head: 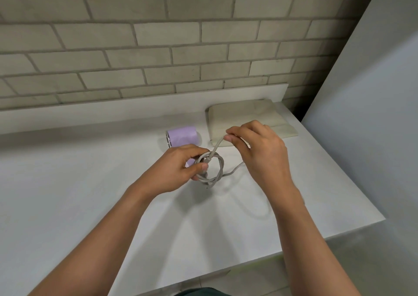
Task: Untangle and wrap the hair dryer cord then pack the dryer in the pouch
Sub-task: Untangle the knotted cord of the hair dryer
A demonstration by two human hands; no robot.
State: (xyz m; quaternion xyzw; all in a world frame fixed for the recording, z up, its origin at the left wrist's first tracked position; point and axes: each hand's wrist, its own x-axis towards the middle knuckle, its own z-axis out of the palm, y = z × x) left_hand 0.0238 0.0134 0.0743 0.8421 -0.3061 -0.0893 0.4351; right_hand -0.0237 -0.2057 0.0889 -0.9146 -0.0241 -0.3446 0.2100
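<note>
No writing to be read

No word, brand, number or sign can be made out on the lilac hair dryer (183, 136) at the far middle, on the cream pouch (248, 114) at the far right, on the grey cord (217, 146), on the white counter (90, 182) or on the brick wall (158, 35) behind it.
</note>
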